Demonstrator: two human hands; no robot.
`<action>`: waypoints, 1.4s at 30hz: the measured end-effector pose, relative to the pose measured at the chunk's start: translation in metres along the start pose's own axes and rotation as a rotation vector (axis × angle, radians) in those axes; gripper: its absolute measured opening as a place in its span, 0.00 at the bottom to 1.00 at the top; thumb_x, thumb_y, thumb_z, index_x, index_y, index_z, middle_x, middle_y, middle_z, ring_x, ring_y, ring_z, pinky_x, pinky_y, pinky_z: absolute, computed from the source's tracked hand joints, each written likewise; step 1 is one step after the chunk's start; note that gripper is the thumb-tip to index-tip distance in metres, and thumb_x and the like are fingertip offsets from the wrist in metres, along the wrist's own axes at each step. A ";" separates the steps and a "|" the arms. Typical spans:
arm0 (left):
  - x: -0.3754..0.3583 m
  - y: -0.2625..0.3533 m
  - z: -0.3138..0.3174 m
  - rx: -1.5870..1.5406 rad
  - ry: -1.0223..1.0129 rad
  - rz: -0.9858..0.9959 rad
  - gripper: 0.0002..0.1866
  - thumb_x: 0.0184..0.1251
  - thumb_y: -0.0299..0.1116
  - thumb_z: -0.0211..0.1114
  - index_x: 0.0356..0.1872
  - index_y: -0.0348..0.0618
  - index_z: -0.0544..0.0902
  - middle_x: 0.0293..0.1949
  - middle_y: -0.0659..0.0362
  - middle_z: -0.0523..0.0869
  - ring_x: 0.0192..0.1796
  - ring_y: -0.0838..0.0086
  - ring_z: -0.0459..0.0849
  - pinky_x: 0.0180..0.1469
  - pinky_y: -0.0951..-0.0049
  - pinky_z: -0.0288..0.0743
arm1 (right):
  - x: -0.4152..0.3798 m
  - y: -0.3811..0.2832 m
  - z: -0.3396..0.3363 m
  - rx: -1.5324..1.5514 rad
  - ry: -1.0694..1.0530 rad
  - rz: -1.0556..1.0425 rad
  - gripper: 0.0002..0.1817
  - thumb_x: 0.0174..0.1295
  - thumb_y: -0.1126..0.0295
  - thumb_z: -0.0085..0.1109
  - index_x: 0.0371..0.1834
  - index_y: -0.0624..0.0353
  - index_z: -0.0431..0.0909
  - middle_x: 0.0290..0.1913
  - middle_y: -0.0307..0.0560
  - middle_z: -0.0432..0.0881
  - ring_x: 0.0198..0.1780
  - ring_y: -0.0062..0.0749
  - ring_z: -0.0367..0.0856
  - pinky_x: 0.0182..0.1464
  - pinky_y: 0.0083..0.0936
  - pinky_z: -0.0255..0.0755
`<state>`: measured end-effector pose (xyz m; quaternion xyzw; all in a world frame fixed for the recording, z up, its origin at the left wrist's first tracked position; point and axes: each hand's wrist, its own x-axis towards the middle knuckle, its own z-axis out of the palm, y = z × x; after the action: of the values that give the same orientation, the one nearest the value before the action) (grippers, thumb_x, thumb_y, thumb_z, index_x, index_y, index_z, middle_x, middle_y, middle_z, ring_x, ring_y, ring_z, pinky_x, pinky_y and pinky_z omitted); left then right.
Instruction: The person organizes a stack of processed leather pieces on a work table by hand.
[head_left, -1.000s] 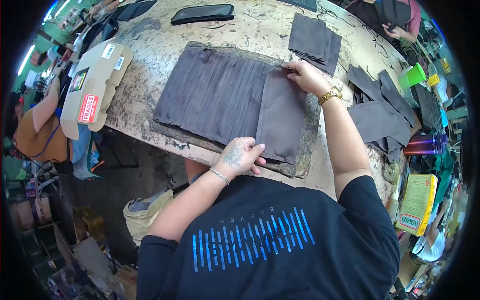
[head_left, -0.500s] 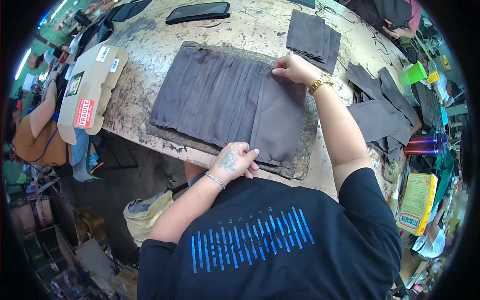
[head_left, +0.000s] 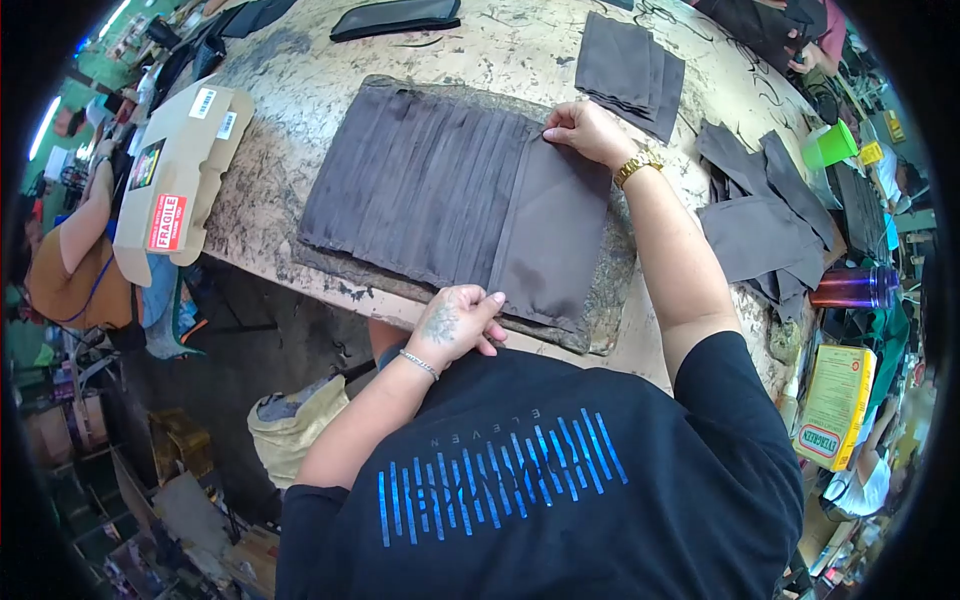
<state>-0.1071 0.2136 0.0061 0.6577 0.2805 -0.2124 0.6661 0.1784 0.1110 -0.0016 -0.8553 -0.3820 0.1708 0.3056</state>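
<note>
Dark fabric strips (head_left: 410, 180) lie side by side and overlapping on a worn board (head_left: 612, 290) at the table's near edge. The rightmost, wider dark fabric piece (head_left: 555, 235) lies flat. My right hand (head_left: 590, 133), with a gold watch at the wrist, pinches this piece at its far left corner. My left hand (head_left: 460, 322), wearing a silver bracelet, is closed at the near edge of the same piece, thumb and forefinger together on its lower left corner.
Stacked fabric pieces (head_left: 628, 70) lie beyond my right hand, with a looser pile (head_left: 765, 215) at the right. A cardboard piece (head_left: 185, 170) stands at the left. A green cup (head_left: 828, 147), purple tumbler (head_left: 852, 288) and yellow box (head_left: 835, 405) are at the right. Other people are at both sides.
My left hand has shifted slightly left along the near edge. The near end of the wide piece has moved left with it. My right hand stays at the far corner.
</note>
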 end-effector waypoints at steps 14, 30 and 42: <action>-0.003 -0.002 0.003 -0.064 0.056 -0.003 0.18 0.65 0.43 0.54 0.29 0.35 0.78 0.22 0.57 0.82 0.15 0.80 0.78 0.17 0.86 0.64 | -0.007 -0.006 -0.001 -0.014 0.049 -0.006 0.08 0.49 0.67 0.64 0.27 0.58 0.78 0.25 0.45 0.80 0.29 0.31 0.78 0.33 0.27 0.70; -0.036 0.031 -0.059 0.297 0.260 0.256 0.14 0.60 0.39 0.62 0.28 0.35 0.79 0.19 0.61 0.79 0.21 0.84 0.75 0.24 0.82 0.69 | 0.025 0.048 -0.048 -0.410 0.342 -0.109 0.10 0.50 0.65 0.58 0.32 0.60 0.79 0.35 0.49 0.79 0.40 0.44 0.77 0.45 0.35 0.71; 0.045 0.130 -0.031 0.776 0.034 0.577 0.15 0.56 0.38 0.63 0.34 0.33 0.78 0.27 0.52 0.82 0.26 0.73 0.80 0.32 0.74 0.74 | 0.031 0.063 -0.054 -0.693 0.184 -0.297 0.06 0.51 0.72 0.50 0.25 0.63 0.75 0.32 0.50 0.76 0.40 0.45 0.75 0.43 0.35 0.72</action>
<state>0.0086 0.2539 0.0764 0.9119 -0.0023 -0.0973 0.3986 0.2613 0.0803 -0.0041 -0.8550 -0.5077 -0.0919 0.0530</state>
